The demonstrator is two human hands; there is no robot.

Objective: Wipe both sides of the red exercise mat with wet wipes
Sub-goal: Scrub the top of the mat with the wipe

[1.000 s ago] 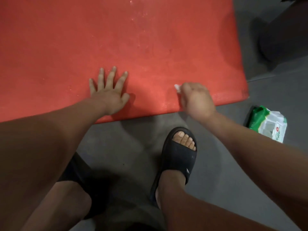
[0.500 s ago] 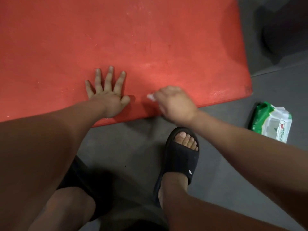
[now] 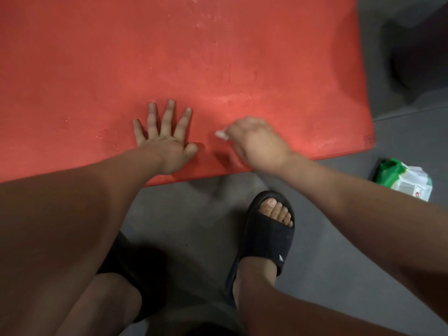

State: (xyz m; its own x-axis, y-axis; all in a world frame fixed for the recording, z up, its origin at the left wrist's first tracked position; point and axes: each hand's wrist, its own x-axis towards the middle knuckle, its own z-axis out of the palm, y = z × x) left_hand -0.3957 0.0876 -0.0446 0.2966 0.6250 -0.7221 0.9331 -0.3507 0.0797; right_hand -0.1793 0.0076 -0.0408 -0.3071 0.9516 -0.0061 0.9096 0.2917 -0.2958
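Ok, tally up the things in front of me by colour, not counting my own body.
Red: 1, the exercise mat
White: 1, the wet wipe gripped in the right hand
Green and white: 1, the wipes pack on the floor
Black: 1, the sandal
Total: 4

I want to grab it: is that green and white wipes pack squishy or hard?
Probably squishy: the wipes pack looks like a crumpled soft wrapper. It lies flat on the floor, so it likely slides, not rolls.
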